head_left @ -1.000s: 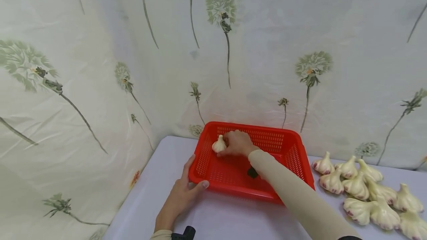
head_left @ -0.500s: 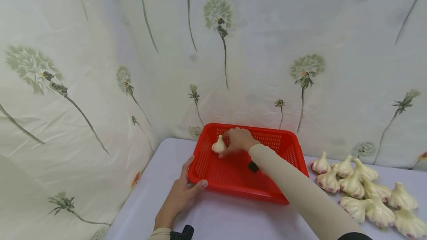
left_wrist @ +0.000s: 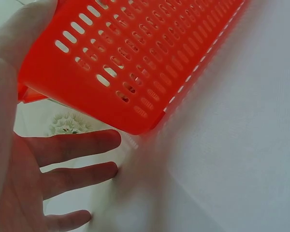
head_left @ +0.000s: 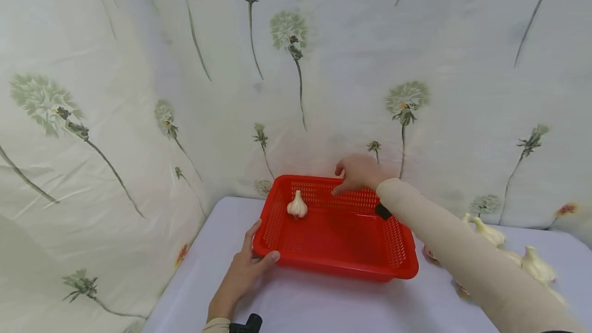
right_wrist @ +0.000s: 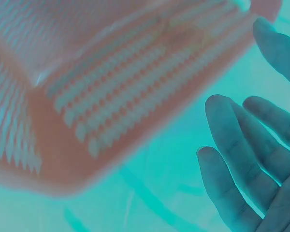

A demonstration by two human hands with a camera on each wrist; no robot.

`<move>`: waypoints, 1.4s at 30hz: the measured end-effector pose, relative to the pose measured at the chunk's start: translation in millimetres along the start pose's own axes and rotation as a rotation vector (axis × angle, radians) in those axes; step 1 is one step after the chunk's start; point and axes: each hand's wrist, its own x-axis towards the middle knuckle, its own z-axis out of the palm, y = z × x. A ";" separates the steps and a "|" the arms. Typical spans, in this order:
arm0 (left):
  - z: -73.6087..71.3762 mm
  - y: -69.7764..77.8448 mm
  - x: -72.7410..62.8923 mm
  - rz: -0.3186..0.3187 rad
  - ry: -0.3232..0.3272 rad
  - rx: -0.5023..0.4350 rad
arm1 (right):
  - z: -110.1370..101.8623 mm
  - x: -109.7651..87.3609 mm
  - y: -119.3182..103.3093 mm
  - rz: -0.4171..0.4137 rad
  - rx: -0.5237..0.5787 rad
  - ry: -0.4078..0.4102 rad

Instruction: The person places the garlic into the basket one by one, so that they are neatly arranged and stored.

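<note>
A white garlic bulb (head_left: 297, 205) stands upright, stem up, in the far left part of a red perforated plastic basket (head_left: 337, 266). My left hand (head_left: 244, 270) rests at the basket's near left corner, thumb against the front rim and a finger along the left side. In the left wrist view several of its fingers (left_wrist: 72, 180) are straight and spread below the basket wall (left_wrist: 111, 72). Over the basket's far rim, right of the bulb and apart from it, my right hand (head_left: 358, 172) holds nothing. The right wrist view shows its fingers (right_wrist: 232, 137) loosely bent beside the basket.
Several more garlic bulbs (head_left: 536, 266) lie on the white table (head_left: 324, 304) right of the basket, partly hidden behind my right sleeve (head_left: 453, 240). A dandelion-patterned sheet (head_left: 208, 117) hangs behind and at the left of the table.
My right hand has let go of the garlic bulb and moved up and right to the far rim. The bulb stays in the basket. My left hand keeps its place at the corner.
</note>
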 end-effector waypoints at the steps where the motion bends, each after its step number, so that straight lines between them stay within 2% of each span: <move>1: -0.4 0.0 -0.4 -0.001 0.000 0.007 | -6.2 -5.3 5.2 0.001 -0.007 0.006; 6: -3.0 1.4 -0.8 -0.002 0.003 0.049 | -35.5 -33.1 30.0 0.031 -0.065 0.010; 10: -4.4 2.1 -0.4 -0.030 -0.003 0.052 | -50.9 -58.1 48.5 0.059 -0.097 -0.005; 14: -4.5 2.0 -1.7 -0.060 -0.012 0.046 | -56.9 -84.7 67.0 0.068 -0.101 -0.030; 21: -5.2 2.6 -5.4 -0.073 0.013 0.088 | -58.5 -126.9 95.1 0.099 -0.061 -0.101; 26: -4.5 2.4 -8.4 -0.091 0.008 0.097 | -51.7 -155.1 110.3 0.150 -0.016 -0.156; 31: -4.8 2.2 -9.2 -0.086 -0.001 0.104 | -35.8 -181.5 121.5 0.181 0.029 -0.188; 38: -4.5 9.2 -9.1 -0.088 -0.022 0.108 | -0.8 -220.6 136.7 0.158 0.019 -0.145; 42: -3.1 14.3 -8.7 -0.090 -0.036 0.111 | 15.6 -238.2 141.6 0.163 0.028 -0.166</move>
